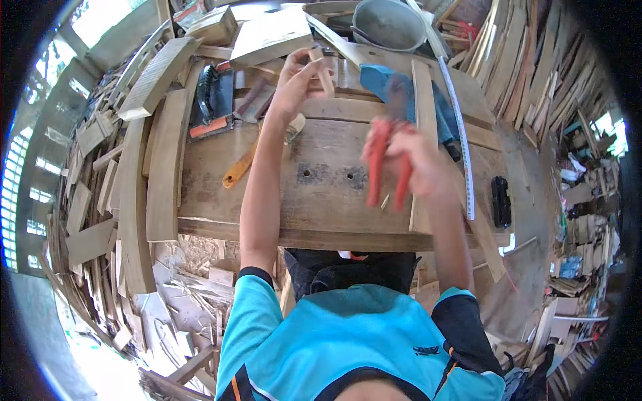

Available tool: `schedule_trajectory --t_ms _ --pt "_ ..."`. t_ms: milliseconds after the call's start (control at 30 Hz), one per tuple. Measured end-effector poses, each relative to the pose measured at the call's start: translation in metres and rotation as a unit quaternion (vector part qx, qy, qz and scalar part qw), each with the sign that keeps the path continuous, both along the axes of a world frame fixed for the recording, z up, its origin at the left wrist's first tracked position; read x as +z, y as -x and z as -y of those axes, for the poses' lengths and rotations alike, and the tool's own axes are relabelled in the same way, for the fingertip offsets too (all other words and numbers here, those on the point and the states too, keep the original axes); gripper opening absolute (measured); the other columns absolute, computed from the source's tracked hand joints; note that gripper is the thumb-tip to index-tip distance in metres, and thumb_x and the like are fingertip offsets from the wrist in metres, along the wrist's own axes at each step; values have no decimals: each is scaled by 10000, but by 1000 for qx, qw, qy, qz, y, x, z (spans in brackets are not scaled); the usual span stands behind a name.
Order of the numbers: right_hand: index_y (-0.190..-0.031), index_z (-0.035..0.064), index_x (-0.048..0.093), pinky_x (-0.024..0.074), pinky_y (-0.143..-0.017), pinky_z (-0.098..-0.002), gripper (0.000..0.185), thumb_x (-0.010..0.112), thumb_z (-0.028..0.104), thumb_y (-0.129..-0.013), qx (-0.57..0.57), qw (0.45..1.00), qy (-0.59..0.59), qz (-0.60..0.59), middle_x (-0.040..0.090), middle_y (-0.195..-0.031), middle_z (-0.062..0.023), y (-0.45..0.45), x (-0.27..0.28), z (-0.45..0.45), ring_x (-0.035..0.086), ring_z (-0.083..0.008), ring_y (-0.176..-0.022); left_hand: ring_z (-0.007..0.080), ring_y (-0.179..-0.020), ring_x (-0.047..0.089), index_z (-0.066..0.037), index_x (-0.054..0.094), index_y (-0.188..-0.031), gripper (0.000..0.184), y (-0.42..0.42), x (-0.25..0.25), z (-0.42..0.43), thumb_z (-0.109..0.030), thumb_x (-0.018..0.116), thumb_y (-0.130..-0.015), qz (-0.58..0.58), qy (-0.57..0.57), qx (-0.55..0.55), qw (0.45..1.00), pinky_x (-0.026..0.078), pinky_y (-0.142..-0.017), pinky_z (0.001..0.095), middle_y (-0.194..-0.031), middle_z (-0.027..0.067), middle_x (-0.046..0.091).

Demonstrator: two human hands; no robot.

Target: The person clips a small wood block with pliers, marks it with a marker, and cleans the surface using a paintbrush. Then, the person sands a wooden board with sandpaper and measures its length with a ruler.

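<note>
My left hand (pixel 297 83) reaches to the far side of the workbench (pixel 267 200), its fingers closed on a small wooden piece (pixel 324 75). Red-handled pliers (pixel 378 164) are gripped in my right hand (pixel 414 157). Motion blurs their dark jaws (pixel 398 97), which point away from me, so their exact type is unclear. A blue cloth (pixel 378 80) lies behind the jaws. Under my left forearm is a brush with a yellow handle (pixel 237 167), partly hidden.
A black-handled tool with orange edges (pixel 212 100) lies at the left. A grey basin (pixel 389 25) and a pale wood block (pixel 271 33) stand at the back. Curved boards (pixel 137 207) line the left edge; a measuring strip (pixel 460 134) and black brush (pixel 500 202) lie right.
</note>
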State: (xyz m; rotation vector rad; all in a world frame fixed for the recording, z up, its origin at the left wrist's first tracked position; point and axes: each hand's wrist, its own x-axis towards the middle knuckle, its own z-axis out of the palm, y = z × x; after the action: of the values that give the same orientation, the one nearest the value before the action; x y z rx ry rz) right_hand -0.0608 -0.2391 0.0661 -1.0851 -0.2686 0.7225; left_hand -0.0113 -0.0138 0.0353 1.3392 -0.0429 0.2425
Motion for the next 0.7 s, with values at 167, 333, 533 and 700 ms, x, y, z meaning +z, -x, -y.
schedule_trajectory --t_ms 167,333,533,700 --pt "-1008 -50 451 460 -825 -431 397 404 -41 -614 57 977 -51 -201 549 -980 -162 43 -23 -38 550 -279 -954 275 -738 606 -29 398 -1149 392 -6 -8 -13 -242 327 -828 12 129 34 991 502 -647 362 -874 178 578" --pt "-1030 -54 436 459 -832 -436 411 408 -60 -620 74 984 -36 -160 524 -1068 -175 37 -38 -50 513 -287 -1029 324 -754 599 -17 394 -1147 435 -1 -8 -8 -268 300 -805 -52 105 -31 993 494 -716 407 -887 219 566" --pt "-981 -44 452 478 -778 -420 359 425 -66 -623 106 979 -22 -172 527 -1070 -171 25 -43 -44 537 -281 -985 317 -763 607 -19 394 -1170 444 3 -5 5 -286 351 -818 -80 74 -93 990 499 -723 425 -911 213 570" --pt "-936 -19 461 488 -761 -407 286 433 -47 -654 86 983 -20 -162 545 -1021 -153 27 -45 -43 553 -267 -940 297 -742 604 -16 391 -1142 422 2 -7 0 -274 371 -808 -65 14 -80 995 497 -706 396 -855 186 559"
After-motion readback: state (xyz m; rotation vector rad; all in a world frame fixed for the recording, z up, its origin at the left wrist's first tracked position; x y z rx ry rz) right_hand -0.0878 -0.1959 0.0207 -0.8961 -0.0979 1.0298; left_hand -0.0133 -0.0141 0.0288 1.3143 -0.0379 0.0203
